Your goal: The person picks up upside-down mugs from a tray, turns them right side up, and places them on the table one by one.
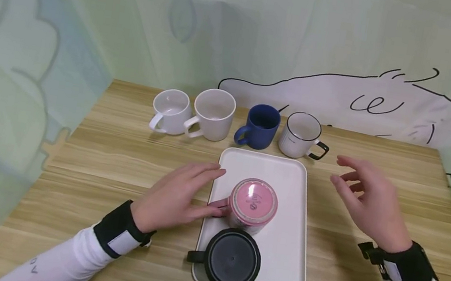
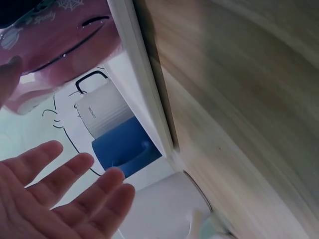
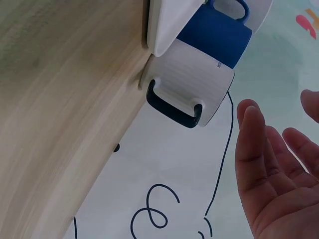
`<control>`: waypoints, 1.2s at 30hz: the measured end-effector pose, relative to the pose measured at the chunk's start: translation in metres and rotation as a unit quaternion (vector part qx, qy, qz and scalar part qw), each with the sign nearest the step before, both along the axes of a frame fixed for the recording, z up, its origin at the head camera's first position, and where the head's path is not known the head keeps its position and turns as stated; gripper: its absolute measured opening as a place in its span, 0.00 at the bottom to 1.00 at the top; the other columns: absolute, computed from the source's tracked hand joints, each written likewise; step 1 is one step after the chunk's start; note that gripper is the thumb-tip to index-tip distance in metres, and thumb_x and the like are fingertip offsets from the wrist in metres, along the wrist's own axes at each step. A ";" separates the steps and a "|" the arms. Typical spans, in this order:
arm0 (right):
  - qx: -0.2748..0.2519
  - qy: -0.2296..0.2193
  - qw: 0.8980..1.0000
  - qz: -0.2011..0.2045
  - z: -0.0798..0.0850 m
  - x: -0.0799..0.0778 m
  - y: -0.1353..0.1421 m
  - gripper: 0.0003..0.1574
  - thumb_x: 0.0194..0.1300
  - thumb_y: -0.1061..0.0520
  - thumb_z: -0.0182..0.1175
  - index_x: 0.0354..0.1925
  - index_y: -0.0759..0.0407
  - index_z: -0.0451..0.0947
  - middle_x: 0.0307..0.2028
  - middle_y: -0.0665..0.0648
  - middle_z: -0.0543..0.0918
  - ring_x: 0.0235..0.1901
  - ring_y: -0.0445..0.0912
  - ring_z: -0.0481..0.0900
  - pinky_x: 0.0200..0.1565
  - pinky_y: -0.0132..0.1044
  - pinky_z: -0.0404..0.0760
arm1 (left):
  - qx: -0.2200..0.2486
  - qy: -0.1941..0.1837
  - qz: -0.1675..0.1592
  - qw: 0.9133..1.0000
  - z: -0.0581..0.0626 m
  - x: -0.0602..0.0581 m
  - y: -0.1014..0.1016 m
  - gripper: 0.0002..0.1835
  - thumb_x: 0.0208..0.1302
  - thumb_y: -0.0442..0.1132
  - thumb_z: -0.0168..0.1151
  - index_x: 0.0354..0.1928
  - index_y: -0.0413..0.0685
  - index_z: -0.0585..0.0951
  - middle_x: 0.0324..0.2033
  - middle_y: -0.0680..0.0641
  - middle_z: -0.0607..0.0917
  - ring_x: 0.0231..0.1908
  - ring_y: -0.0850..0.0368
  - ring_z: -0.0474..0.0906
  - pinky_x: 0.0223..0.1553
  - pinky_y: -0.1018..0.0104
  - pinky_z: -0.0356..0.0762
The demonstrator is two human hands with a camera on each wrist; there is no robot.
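Observation:
A pink mug [image 1: 253, 202] stands upside down on a white tray [image 1: 284, 246], its handle pointing left. My left hand [image 1: 177, 199] is beside that handle, thumb at it and the other fingers extended over the tray's left edge. In the left wrist view those fingers are spread apart and grip nothing; whether the thumb touches the pink mug, I cannot tell. Nearer to me on the tray, a black mug [image 1: 232, 260] is also upside down. My right hand [image 1: 374, 201] hovers right of the tray, fingers loosely bent and holding nothing, closest to a white mug with a black handle [image 1: 301, 136].
Behind the tray, upright mugs form a row along the back: a white mug [image 1: 172, 112], a larger white mug [image 1: 213, 115], a blue mug [image 1: 259, 127] and the black-handled one. A printed curtain [image 1: 311, 36] rises behind the wooden table [image 1: 131, 155].

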State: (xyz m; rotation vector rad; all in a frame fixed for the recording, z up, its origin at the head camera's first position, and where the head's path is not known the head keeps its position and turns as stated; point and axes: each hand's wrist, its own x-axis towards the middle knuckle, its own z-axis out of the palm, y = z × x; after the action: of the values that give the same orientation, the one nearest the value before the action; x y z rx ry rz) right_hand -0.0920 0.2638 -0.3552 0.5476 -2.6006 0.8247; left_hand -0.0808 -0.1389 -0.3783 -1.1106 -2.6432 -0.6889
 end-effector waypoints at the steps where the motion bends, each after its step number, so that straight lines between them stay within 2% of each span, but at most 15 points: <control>1: 0.007 -0.003 1.000 0.005 -0.001 0.002 0.000 0.29 0.62 0.60 0.68 0.62 0.60 0.76 0.53 0.55 0.81 0.39 0.43 0.83 0.34 0.25 0.80 | 0.006 0.001 -0.003 1.000 0.000 0.000 0.001 0.39 0.58 0.62 0.68 0.65 0.45 0.75 0.62 0.45 0.76 0.62 0.49 0.71 0.63 0.55 0.67; 4: 0.030 -0.005 0.999 0.023 -0.003 0.009 0.000 0.31 0.60 0.60 0.70 0.61 0.60 0.76 0.51 0.55 0.82 0.40 0.43 0.82 0.33 0.28 0.81 | 0.022 0.000 -0.014 1.000 -0.001 0.000 0.004 0.34 0.59 0.59 0.69 0.61 0.45 0.78 0.58 0.46 0.78 0.59 0.52 0.73 0.62 0.58 0.69; 8: 0.056 -0.002 0.998 0.041 -0.007 0.017 0.000 0.33 0.57 0.60 0.72 0.61 0.60 0.76 0.52 0.55 0.81 0.43 0.43 0.81 0.34 0.37 0.82 | 0.033 -0.010 -0.022 0.999 -0.002 0.001 0.007 0.30 0.59 0.57 0.70 0.57 0.45 0.81 0.53 0.50 0.80 0.55 0.57 0.75 0.59 0.62 0.72; 15: 0.093 0.017 0.993 0.065 -0.016 0.031 0.001 0.34 0.56 0.58 0.72 0.61 0.60 0.76 0.57 0.57 0.78 0.55 0.52 0.77 0.52 0.47 0.77 | 0.044 -0.022 -0.038 0.998 -0.006 0.003 0.011 0.23 0.61 0.52 0.71 0.53 0.47 0.83 0.45 0.53 0.82 0.46 0.61 0.76 0.50 0.67 0.76; 21: 0.120 0.032 0.987 0.098 -0.022 0.041 0.005 0.34 0.60 0.53 0.68 0.63 0.60 0.76 0.60 0.61 0.76 0.58 0.57 0.75 0.56 0.55 0.72 | 0.066 -0.042 -0.048 0.996 -0.009 0.006 0.015 0.15 0.63 0.47 0.70 0.49 0.50 0.84 0.37 0.57 0.81 0.37 0.63 0.77 0.40 0.71 0.76; 24: 0.141 0.013 0.986 0.092 -0.026 0.047 0.008 0.38 0.57 0.52 0.70 0.66 0.56 0.74 0.64 0.61 0.74 0.61 0.58 0.71 0.58 0.58 0.69 | 0.074 -0.049 -0.048 0.995 -0.010 0.008 0.017 0.12 0.63 0.45 0.70 0.47 0.52 0.84 0.36 0.60 0.81 0.36 0.68 0.76 0.40 0.74 0.76; 29: 0.180 -0.015 0.981 0.069 -0.034 0.055 0.012 0.41 0.58 0.45 0.70 0.67 0.54 0.73 0.68 0.61 0.69 0.67 0.60 0.64 0.63 0.61 0.63 | 0.071 -0.048 -0.041 0.995 -0.009 0.010 0.019 0.10 0.63 0.45 0.70 0.44 0.53 0.85 0.35 0.61 0.81 0.36 0.70 0.75 0.40 0.75 0.76; 36: 0.177 -0.023 0.982 0.066 -0.043 0.063 0.016 0.40 0.59 0.43 0.69 0.66 0.56 0.74 0.71 0.62 0.66 0.69 0.62 0.61 0.67 0.60 0.57 | 0.069 -0.040 -0.032 0.996 -0.009 0.010 0.021 0.10 0.64 0.44 0.69 0.45 0.52 0.85 0.35 0.59 0.82 0.35 0.69 0.75 0.38 0.74 0.76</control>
State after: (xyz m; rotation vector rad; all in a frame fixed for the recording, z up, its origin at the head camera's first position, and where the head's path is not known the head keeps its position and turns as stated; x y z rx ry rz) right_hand -0.0288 0.2797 -0.3986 0.8140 -2.7954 0.4124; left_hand -0.0713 -0.1178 -0.3877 -1.1565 -2.5894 -0.9313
